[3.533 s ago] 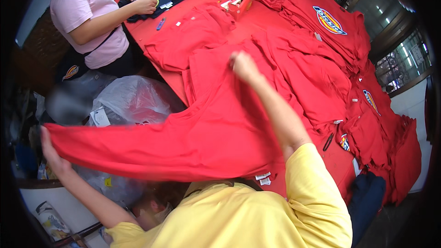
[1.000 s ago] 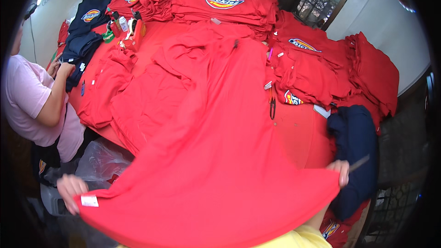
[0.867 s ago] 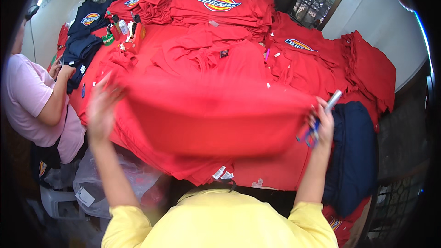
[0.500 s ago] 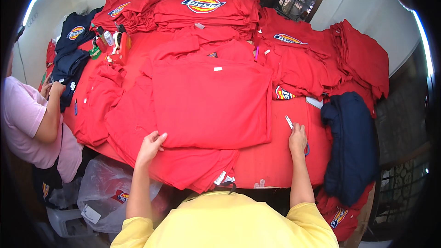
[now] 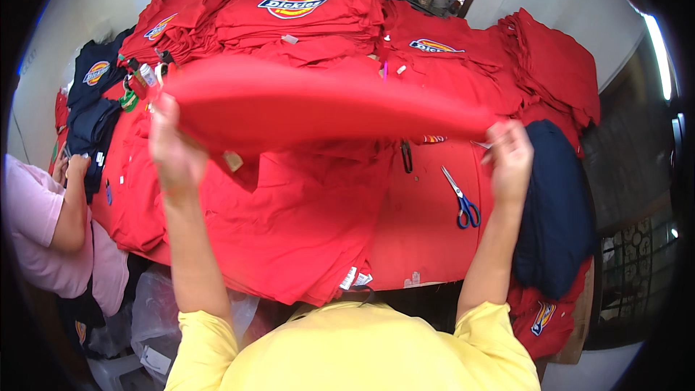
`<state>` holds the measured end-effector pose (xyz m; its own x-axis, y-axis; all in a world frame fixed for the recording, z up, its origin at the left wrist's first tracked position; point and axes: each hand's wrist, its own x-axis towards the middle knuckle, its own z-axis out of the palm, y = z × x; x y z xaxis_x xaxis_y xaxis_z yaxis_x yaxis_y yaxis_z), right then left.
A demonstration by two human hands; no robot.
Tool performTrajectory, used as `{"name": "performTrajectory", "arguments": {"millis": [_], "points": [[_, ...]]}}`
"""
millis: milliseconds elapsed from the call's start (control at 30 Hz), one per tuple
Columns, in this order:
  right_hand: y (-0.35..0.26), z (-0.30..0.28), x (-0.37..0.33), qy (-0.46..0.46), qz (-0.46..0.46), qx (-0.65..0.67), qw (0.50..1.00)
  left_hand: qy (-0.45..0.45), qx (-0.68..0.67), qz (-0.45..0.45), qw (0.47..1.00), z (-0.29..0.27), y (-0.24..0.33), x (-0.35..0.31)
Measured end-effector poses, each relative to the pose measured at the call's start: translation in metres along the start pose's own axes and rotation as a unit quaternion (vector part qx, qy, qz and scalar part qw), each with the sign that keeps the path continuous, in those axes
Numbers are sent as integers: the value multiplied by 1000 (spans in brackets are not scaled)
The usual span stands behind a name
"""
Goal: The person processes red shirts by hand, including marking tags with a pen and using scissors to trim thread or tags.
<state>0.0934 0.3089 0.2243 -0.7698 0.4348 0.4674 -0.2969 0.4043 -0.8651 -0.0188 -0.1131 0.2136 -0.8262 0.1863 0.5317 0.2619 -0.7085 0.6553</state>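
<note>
A folded red shirt point(image 5: 326, 112) is stretched in the air between my two hands, its middle smeared by motion. My left hand point(image 5: 174, 141) grips its left end, and my right hand point(image 5: 509, 159) is closed on its right end, both raised well above the table. Below my right hand, blue-handled scissors point(image 5: 463, 203) lie on the red tabletop with their blades pointing away. Under the lifted shirt, more red shirts point(image 5: 311, 224) are spread out, with white labels point(image 5: 350, 279) at the near edge.
Stacks of folded red shirts point(image 5: 300, 29) line the far side. A dark navy bundle point(image 5: 554, 210) sits at the right edge. Small bottles point(image 5: 145, 76) stand at the far left. A person in a pink top point(image 5: 51, 224) handles dark garments point(image 5: 90, 127). A black tool point(image 5: 407, 157) lies mid-table.
Both hands have lifted the folded red shirt off the pile, away from me. My right hand has let go of the scissors, now on the table, and holds the shirt's right end.
</note>
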Motion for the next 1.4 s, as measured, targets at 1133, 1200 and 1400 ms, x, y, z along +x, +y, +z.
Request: {"name": "performTrajectory", "arguments": {"millis": [1133,1200,1400], "points": [[14,-238,93,-265,194,422,845,-92,485,-462,737,257,-271,-166],[6,-260,104,-332,91,286,894,-19,452,-448,771,277,-235,-120],[31,-296,211,-124,18,298,946,25,605,-91,791,242,-141,70]]}}
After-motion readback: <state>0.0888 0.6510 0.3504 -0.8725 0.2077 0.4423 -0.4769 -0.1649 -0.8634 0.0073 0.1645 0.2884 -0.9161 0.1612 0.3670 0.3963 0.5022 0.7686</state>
